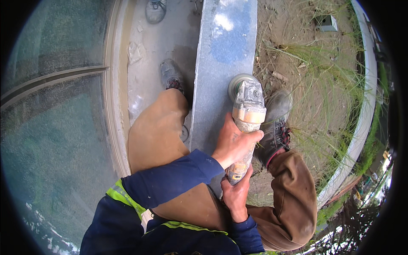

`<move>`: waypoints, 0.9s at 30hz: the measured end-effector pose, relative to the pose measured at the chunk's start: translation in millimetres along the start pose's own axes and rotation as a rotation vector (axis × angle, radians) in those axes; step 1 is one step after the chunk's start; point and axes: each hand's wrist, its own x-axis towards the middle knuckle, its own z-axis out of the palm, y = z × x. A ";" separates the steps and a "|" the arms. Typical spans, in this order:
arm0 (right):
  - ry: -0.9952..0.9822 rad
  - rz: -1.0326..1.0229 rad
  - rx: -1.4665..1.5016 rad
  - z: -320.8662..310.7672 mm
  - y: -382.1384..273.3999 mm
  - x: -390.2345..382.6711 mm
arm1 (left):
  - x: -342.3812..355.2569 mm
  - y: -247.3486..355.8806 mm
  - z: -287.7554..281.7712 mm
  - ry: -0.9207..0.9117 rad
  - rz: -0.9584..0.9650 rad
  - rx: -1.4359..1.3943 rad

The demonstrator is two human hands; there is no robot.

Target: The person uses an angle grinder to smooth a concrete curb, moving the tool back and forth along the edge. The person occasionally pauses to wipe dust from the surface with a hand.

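A dusty angle grinder point(250, 102) lies along the long grey slab point(219, 55), its head pointing away from me. Its round disc point(233, 87) sits against the slab's right part; whether it is spinning I cannot tell. My left hand point(236, 142) is wrapped round the grinder's body just behind the gear head, thumb over the top. Lower down, my right hand point(239, 193) grips the rear end of the same tool. Part of that hand's fingers is hidden under the grinder.
I straddle the slab, one shoe point(172, 74) on the dusty floor, the other point(277, 127) on soil. Another shoe point(156, 10) shows at the far left. Framed glass panels point(59, 123) line the left. Grass point(327, 72) and a pale curb point(359, 131) lie to the right.
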 end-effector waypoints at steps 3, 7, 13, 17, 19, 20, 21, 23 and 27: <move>0.005 0.006 0.000 0.9 -3.2 -0.3 | -0.7 -4.0 1.5 0.015 0.036 0.014; -0.001 0.016 -0.002 -0.1 -5.1 1.0 | 0.9 1.0 0.6 0.003 -0.012 -0.058; 0.004 0.035 -0.023 2.8 -16.8 5.4 | 2.6 2.5 -1.7 0.008 0.003 -0.103; -0.044 -0.021 -0.047 2.4 -6.8 6.4 | 2.8 -10.2 -9.4 0.085 0.019 -0.133; -0.055 -0.079 -0.076 -1.5 -0.2 0.7 | -4.2 -20.0 -7.4 0.117 0.030 -0.090; -0.042 -0.076 -0.058 -1.9 2.2 -0.9 | -6.0 -16.6 -5.1 0.119 0.027 -0.046; -0.029 -0.072 -0.040 -1.8 4.5 -2.0 | -8.1 -13.2 -2.8 0.120 0.023 -0.003; -0.015 -0.069 -0.014 -1.6 5.9 0.9 | -6.1 -7.8 0.5 0.078 0.030 -0.017; -0.043 0.005 -0.036 -1.2 -8.5 5.4 | -1.5 1.7 -6.4 0.051 -0.048 -0.201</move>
